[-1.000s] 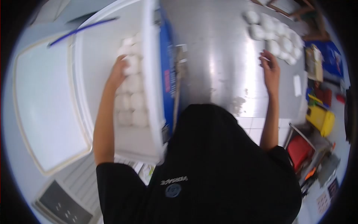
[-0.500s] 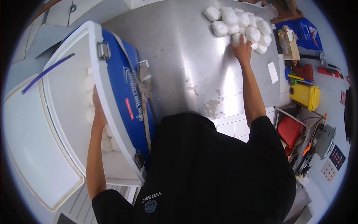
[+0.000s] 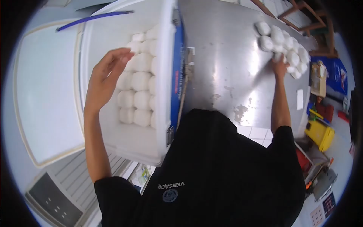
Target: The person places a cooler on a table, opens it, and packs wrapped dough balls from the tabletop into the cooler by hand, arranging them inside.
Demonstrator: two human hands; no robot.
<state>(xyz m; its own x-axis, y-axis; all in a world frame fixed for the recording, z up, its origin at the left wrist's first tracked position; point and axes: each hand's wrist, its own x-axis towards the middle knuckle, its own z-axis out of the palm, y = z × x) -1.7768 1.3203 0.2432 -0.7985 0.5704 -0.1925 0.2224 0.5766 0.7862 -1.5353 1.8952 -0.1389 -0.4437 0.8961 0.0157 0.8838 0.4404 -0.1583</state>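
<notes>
Above the open cooler box (image 3: 165, 81), my left hand (image 3: 104, 77) is raised with its fingers slightly bent and nothing visible in them. Rows of white round balls (image 3: 141, 80) sit inside the box, packed side by side. Out on the steel table (image 3: 219, 49), more white balls (image 3: 292, 58) are heaped at the far right; their surface looks smooth, perhaps wrapped. My right hand (image 3: 280, 69) reaches to the near side of that heap, its fingers closed around a white ball (image 3: 278, 56). The palm side of this hand is hidden.
The cooler's white lid (image 3: 51, 90) hangs open at the left, with a purple strap (image 3: 94, 17) across the top. A wooden stool (image 3: 321, 34) stands beyond the table. At the right are a cardboard box (image 3: 318, 77), a blue bag (image 3: 336, 73) and a yellow bin (image 3: 320, 134).
My left hand has come up out of the cooler, away from the balls. The view has turned left, showing more of the cooler's inside. My right hand stays at the same heap.
</notes>
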